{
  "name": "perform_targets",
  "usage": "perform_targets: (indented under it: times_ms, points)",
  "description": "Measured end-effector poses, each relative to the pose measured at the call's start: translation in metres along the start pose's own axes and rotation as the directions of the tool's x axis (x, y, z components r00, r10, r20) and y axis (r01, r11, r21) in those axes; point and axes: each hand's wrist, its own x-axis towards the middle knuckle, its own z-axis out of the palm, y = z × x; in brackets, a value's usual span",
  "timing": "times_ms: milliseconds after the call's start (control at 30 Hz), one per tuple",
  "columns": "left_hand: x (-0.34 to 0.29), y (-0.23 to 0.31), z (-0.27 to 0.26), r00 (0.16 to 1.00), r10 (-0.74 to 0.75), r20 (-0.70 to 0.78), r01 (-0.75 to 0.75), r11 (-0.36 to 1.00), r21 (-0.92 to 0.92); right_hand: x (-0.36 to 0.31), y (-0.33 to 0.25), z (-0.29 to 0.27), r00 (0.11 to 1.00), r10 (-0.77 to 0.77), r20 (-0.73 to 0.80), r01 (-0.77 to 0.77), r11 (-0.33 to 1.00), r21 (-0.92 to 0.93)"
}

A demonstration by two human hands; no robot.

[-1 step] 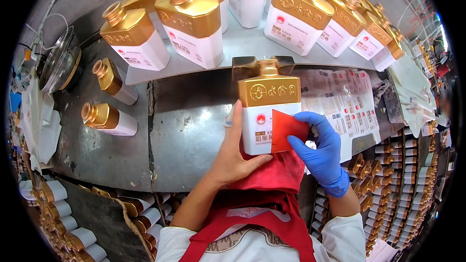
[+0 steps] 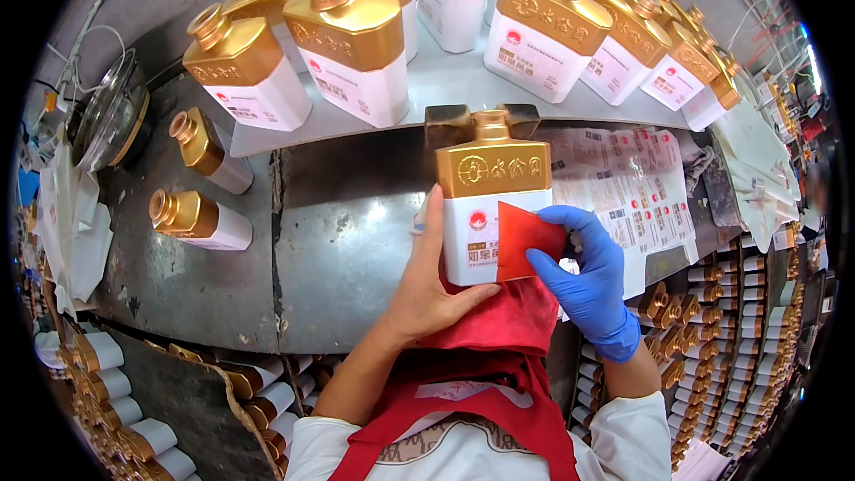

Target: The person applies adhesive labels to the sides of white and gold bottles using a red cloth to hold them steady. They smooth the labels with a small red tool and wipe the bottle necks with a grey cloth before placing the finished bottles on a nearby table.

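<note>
A white bottle with a gold shoulder and neck stands upright in front of me, its printed face toward me. My bare left hand grips it from the left, with a finger up its side and the thumb along its lower edge. In a blue glove, my right hand pinches a flat red card-like piece between thumb and fingers. That red piece lies against the right half of the bottle's white front and covers part of the print. Red cloth shows just below the bottle.
Behind the bottle is a dark block-like stand. Printed label sheets lie to the right on the dark metal table. Several similar bottles line a raised grey shelf. Two bottles lie at left; many more fill the lower right.
</note>
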Motion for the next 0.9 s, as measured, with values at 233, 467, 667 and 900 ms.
perform_targets:
  times_ms: [233, 467, 667, 900]
  points:
    - [0.001, 0.0, 0.001, 0.999, 0.038, -0.023, -0.037, 0.998, 0.044, 0.004, 0.003, 0.0, 1.0, -0.006, 0.009, 0.007, 0.999, -0.046]
    - [0.001, 0.0, 0.003, 1.0, 0.018, -0.007, -0.018, 1.0, 0.002, 0.004, -0.002, 0.0, 1.0, -0.017, 0.012, 0.018, 0.992, -0.127]
    - [0.006, 0.003, -0.004, 0.995, -0.074, -0.066, 0.035, 0.888, -0.459, 0.008, 0.004, -0.02, 0.912, -0.081, -0.401, 0.096, 0.995, 0.017]
    - [0.012, -0.004, 0.004, 0.994, -0.062, -0.089, 0.026, 0.934, -0.356, -0.005, -0.018, 0.044, 0.989, -0.125, -0.083, 0.073, 0.883, -0.464]
